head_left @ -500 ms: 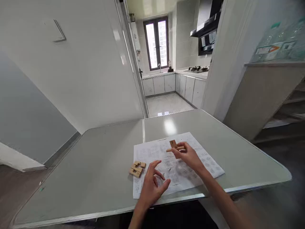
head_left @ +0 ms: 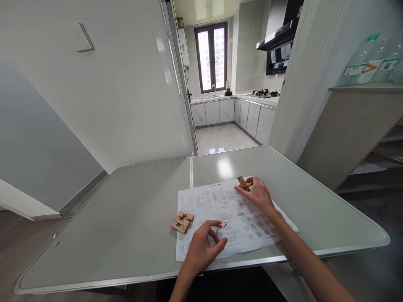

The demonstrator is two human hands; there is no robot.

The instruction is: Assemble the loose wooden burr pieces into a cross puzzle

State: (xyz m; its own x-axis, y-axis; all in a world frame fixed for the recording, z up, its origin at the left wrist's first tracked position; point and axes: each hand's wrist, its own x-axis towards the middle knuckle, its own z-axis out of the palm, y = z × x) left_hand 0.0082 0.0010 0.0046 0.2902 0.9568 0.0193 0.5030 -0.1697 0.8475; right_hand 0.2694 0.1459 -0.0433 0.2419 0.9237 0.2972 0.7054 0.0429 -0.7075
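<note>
My right hand (head_left: 258, 193) grips wooden puzzle pieces (head_left: 242, 181) over the far right part of a printed paper sheet (head_left: 201, 201). One held piece bears a dark mark, and a second juts out beside it; the fingers hide the rest. Low over the sheet's near part is my left hand (head_left: 204, 243), its fingers curved and apart with nothing between them. Several notched wooden blocks (head_left: 181, 222) lie together at the sheet's left edge, left of that hand.
A grey-green table (head_left: 132, 226) with a pale rim carries the sheet. Behind it, a doorway opens onto a kitchen with a stove (head_left: 264, 93). Plastic bottles (head_left: 368, 63) stand on a cabinet (head_left: 340, 130) at the right.
My right hand has moved up and right with the wooden pieces, which have turned in its fingers. My left hand has stayed nearly in place, and the view has shifted slightly.
</note>
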